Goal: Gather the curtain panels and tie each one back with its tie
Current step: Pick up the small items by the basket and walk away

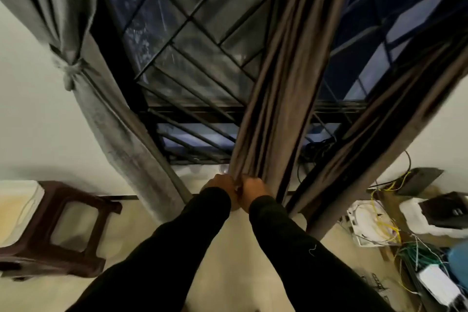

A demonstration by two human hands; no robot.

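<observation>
From the head camera, both hands met at the middle of the view, just below the barred window (192, 40). The left hand (219, 186) and the right hand (254, 191) touched each other, each with its fingers curled into the gathered folds of the brown curtain panel (283, 88), clenched on the cloth at the same height. That panel ran as one long bunched column, its long axis rising from the hands toward the top of the view and leaning slightly to the right; below the hands its lower end was hidden behind the black sleeves (177, 248). A second brown panel (395, 119) hung to the right, slanting from upper right down toward the floor near the right forearm. At the left, the grey curtain panel (83, 78) was already cinched by its grey tie (72, 71), knotted about its waist; its length ran from the upper left corner down and rightward to the floor beside the left forearm. A dark brown plastic stool (63, 230) stood by the wall at lower left, and a tangle of yellow and green cables (395, 233) with boxes lay at lower right.
</observation>
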